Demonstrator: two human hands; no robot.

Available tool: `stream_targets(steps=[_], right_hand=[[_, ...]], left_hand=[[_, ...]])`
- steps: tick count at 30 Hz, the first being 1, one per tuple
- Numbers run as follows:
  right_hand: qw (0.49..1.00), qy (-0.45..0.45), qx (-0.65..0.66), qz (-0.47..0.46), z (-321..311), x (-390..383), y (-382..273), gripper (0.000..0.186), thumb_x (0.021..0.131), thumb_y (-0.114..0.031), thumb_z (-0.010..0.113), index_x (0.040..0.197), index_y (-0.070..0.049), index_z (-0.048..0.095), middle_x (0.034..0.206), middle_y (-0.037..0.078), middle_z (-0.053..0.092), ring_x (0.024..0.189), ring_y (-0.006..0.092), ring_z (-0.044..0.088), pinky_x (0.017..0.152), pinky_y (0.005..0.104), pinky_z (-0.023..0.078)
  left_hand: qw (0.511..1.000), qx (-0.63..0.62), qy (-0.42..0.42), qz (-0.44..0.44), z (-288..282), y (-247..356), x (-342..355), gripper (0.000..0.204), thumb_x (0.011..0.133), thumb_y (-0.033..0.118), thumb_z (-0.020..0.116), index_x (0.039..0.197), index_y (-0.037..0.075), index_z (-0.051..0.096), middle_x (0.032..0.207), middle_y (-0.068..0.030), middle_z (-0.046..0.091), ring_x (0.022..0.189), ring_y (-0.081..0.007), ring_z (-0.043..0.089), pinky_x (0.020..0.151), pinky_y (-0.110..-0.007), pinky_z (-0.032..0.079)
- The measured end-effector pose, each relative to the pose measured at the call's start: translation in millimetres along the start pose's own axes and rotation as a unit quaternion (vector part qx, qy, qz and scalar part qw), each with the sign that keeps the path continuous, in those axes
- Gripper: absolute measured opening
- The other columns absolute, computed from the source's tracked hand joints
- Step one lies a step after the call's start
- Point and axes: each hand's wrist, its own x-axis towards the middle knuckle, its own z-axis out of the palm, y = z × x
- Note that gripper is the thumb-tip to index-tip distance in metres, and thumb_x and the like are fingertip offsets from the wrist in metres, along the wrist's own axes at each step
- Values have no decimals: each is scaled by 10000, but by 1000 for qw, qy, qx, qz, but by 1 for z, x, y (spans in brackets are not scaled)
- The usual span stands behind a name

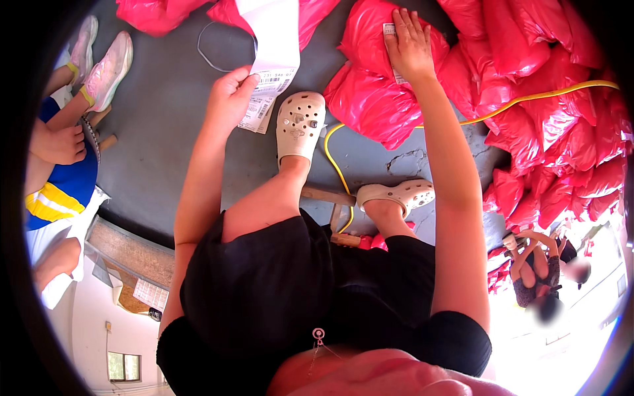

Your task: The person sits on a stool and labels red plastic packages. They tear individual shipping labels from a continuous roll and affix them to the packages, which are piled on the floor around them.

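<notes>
My left hand [232, 99] is closed on a long white strip of printed labels [269, 46], pinched between thumb and fingers. The strip runs upward out of view, and several label sheets hang below the hand. My right hand [411, 47] lies flat, fingers stretched out, on a pink-red plastic bag [366, 43]. Beneath its palm and fingers a white label [388, 30] on the bag is partly covered. Another pink-red bag [370, 105] lies just below that one, touching it.
Many stuffed pink-red bags [548, 125] are piled at the right. A yellow cord [522, 99] crosses the grey floor [152, 132] and curls past my beige clogs [300, 125]. A seated person's foot [109, 72] is at the left; other people [538, 270] are at the lower right.
</notes>
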Motion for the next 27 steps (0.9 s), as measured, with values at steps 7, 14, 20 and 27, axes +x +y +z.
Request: stream_targets(steps=[7, 14, 20, 27], right_hand=[[989, 29, -148, -9, -32, 9, -34, 534, 913, -343, 512, 1401, -151, 413, 1438, 107, 414, 1364, 318, 323, 1119, 526, 196], [996, 33, -80, 37, 6, -15, -57, 656, 853, -442, 544, 1404, -115, 399, 1398, 103, 452, 1348, 304, 341, 1117, 532, 187], [989, 35, -137, -50, 9, 34, -33, 593, 857, -453, 527, 1369, -165, 446, 1396, 55, 463, 1323, 242, 387, 1101, 500, 249], [997, 39, -34, -52, -17, 40, -33, 584, 861, -358, 573, 1392, -168, 420, 1431, 78, 424, 1360, 274, 335, 1119, 526, 197]], left_hand=[[1000, 0, -1, -16, -3, 2, -5, 229, 921, 98, 560, 1099, -26, 632, 920, -42, 681, 813, -75, 593, 744, -237, 477], [999, 26, 10, -18, -4, 4, 1, 231, 919, 100, 560, 1095, -31, 630, 897, -46, 681, 803, -74, 589, 734, -239, 477], [996, -81, -26, -5, 6, 21, 10, 249, 928, 105, 550, 1118, -37, 627, 954, -43, 670, 837, -70, 585, 756, -226, 469], [992, -112, 9, 62, -2, 43, 6, 217, 925, 76, 553, 1083, -51, 630, 916, -45, 666, 818, -71, 593, 733, -219, 479]])
